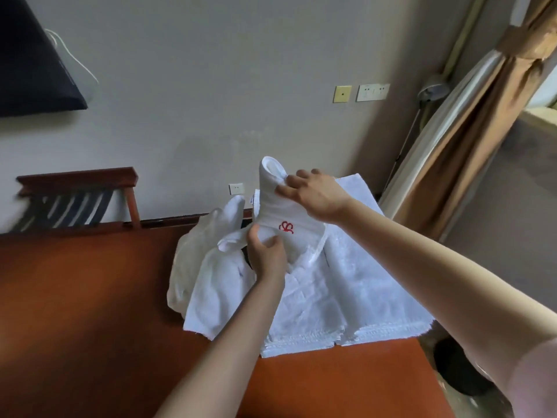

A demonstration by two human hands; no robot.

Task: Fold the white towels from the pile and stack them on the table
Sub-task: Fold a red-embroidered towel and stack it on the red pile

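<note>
Left of the flat towel stack [346, 297], touching its edge: crumpled towel pile [196, 267], both on the red-brown table [90, 297]. Over the stack's far left part, left hand [266, 251] grips the lower end of a white towel with red emblem [289, 218], held raised. Right hand [313, 191] pinches its upper edge, above the stack's far side.

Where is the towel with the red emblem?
The emblem towel is mid head view, held up between left hand and right hand, above the flat towels on the table.

White towel [289, 212], red emblem [286, 227]; reddish-brown table [90, 297]
</note>
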